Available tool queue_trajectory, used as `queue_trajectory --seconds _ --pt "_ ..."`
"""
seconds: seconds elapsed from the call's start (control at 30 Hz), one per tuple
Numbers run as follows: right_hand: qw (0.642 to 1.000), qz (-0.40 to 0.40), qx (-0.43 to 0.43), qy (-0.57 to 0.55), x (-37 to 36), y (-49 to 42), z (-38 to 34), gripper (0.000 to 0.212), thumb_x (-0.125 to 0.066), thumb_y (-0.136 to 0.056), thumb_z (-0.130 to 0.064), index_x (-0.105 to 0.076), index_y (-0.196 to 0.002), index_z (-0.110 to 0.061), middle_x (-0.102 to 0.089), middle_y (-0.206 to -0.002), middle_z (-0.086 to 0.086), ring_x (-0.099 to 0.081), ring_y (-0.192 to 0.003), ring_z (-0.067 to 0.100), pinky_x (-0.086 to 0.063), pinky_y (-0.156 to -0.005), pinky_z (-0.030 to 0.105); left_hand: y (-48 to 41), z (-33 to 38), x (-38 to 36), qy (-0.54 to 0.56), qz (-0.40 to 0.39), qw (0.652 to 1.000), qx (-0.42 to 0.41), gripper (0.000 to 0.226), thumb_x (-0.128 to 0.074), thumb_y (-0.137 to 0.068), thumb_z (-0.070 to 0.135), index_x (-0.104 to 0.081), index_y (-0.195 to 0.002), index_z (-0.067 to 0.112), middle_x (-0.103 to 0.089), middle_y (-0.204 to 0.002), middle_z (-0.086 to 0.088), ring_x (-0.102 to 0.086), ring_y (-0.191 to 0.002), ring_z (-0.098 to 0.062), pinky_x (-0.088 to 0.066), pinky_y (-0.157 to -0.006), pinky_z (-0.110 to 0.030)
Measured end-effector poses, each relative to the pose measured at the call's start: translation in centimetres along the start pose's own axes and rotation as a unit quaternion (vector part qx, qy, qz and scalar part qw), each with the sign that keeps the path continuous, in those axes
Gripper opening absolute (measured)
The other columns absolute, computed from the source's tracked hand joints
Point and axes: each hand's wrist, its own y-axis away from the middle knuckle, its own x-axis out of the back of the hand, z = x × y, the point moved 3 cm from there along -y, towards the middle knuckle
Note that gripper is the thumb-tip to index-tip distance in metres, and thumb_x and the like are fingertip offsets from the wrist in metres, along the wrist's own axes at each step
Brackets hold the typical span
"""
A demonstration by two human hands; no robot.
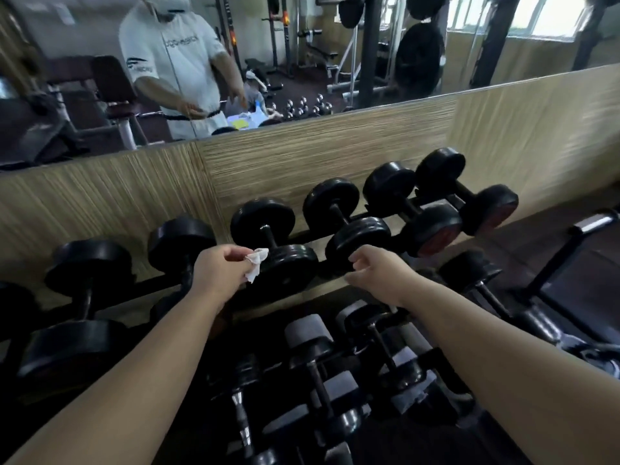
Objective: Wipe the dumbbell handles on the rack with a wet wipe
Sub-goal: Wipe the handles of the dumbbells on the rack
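Two hands at the rack [303, 233]: your left hand [223, 270] pinches the bunched wet wipe [256, 266] just beside the nearest dumbbell handle [270, 236], your right hand [375, 273] loosely curled, empty; wrap the wipe round that bar, stroke end to end.

1. This is a gym, seen at its free-weights corner.
2. Black round-headed dumbbells [275, 243] lie in a row on the top rail of a rack [147, 287], with a second row of dumbbells [310, 333] on the tier below.
3. A wide wall mirror [84, 38] above wood-grain panelling [302, 162] reflects weight plates [419, 58] hung on steel frames, a padded bench [114, 92] and chrome dumbbells [302, 107].
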Motion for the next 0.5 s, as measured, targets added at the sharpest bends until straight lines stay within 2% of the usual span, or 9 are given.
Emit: queue_trajectory --seconds 0.1,0.2,0.27,0.4,0.5 --pt "1.000 -0.020 0.012 -0.016 0.0 -4.6 0.0 0.047 -0.073 -0.087 -0.042 -0.058 -0.129 -0.027 -0.061 -0.118 -0.008 -0.061 -0.101 0.011 -0.052 -0.085 0.028 -3.6 0.7 -0.8 -0.017 0.017 1.000 0.008 0.004 -0.081 -0.087 0.015 -0.079 -0.087 0.012 -0.081 -0.092 0.000 -0.076 -0.101 -0.011 -0.060 -0.097 -0.044" --pt "0.999 -0.043 0.030 -0.015 0.2 -7.9 0.0 0.046 -0.072 -0.088 -0.041 -0.059 -0.128 -0.025 -0.061 -0.118 -0.007 -0.061 -0.105 0.014 -0.053 -0.092 0.033 -6.6 1.4 -1.6 -0.057 0.047 0.997 0.026 0.006 -0.086 -0.081 0.030 -0.080 -0.082 0.029 -0.080 -0.088 0.005 -0.077 -0.093 -0.014 -0.062 -0.091 -0.044" --pt "0.997 -0.064 0.036 -0.022 0.4 -9.6 0.2 0.044 -0.072 -0.088 -0.040 -0.059 -0.128 -0.025 -0.061 -0.119 -0.008 -0.061 -0.108 0.015 -0.053 -0.094 0.035 -7.9 2.0 -2.3 -0.065 0.063 0.995 0.036 0.007 -0.087 -0.081 0.030 -0.080 -0.083 0.030 -0.080 -0.087 0.006 -0.077 -0.090 -0.015 -0.063 -0.088 -0.044" --pt "0.992 -0.105 0.061 -0.022 0.9 -13.3 0.8 0.044 -0.071 -0.089 -0.039 -0.058 -0.128 -0.023 -0.060 -0.120 -0.006 -0.060 -0.106 0.013 -0.052 -0.087 0.028 -9.4 3.6 -4.2 -0.076 0.086 0.993 0.038 0.009 -0.085 -0.085 0.029 -0.079 -0.084 0.022 -0.078 -0.076 0.001 -0.077 -0.087 -0.014 -0.062 -0.090 -0.040" --pt "0.987 -0.137 0.086 -0.024 1.0 -15.4 0.5 0.040 -0.070 -0.090 -0.034 -0.059 -0.126 -0.020 -0.063 -0.118 -0.003 -0.062 -0.102 0.014 -0.052 -0.083 0.027 -9.7 3.8 -4.9 -0.078 0.119 0.987 0.067 0.012 -0.086 -0.084 0.033 -0.079 -0.084 0.023 -0.079 -0.077 0.003 -0.077 -0.086 -0.013 -0.064 -0.087 -0.041"
